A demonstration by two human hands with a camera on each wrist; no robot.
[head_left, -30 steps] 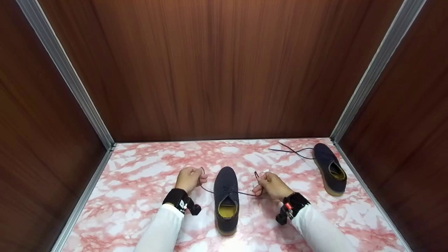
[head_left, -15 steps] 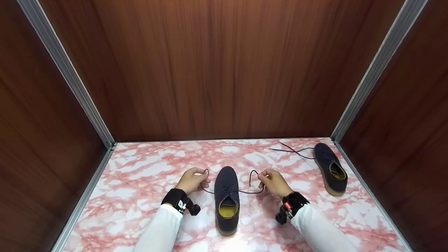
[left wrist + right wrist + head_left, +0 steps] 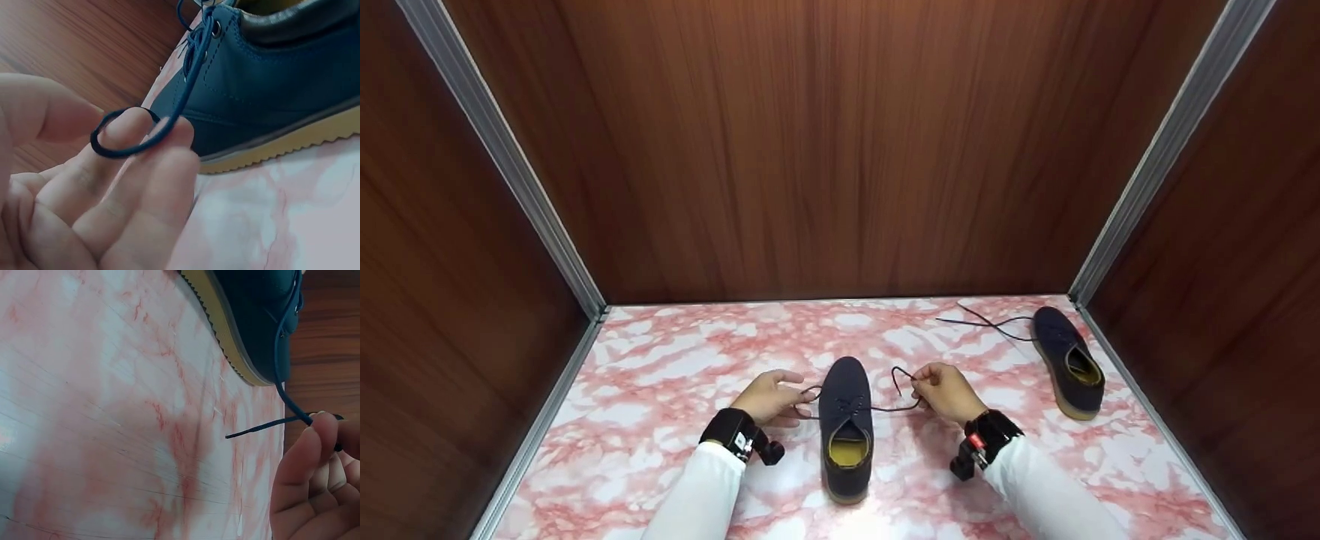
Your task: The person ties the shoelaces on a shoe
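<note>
A navy lace-up shoe [image 3: 844, 390] stands upright between the hands, toe pointing away, its yellow lining showing. On its left is the left hand [image 3: 769, 397], thumb and fingers spread apart and fairly straight. One shoelace [image 3: 191, 84] from the shoe's eyelets lies in a loose curl across those fingertips. The right hand [image 3: 949, 391], right of the shoe, pinches the other shoelace [image 3: 278, 360] between thumb and fingers. Past the pinch, the lace's free end [image 3: 247, 431] sticks out in the right wrist view.
A second navy shoe [image 3: 1057, 345] stands at the far right near the side wall, with its untied laces [image 3: 990, 324] crossed on the surface to its left. Brown wood-grain panels [image 3: 840, 150] enclose the pink-and-white marbled tabletop [image 3: 675, 345] at the back and sides.
The left fingers have loosened and spread, and the lace there now curls nearer the shoe. The right hand keeps its lace, whose free end has swung out toward the shoe.
</note>
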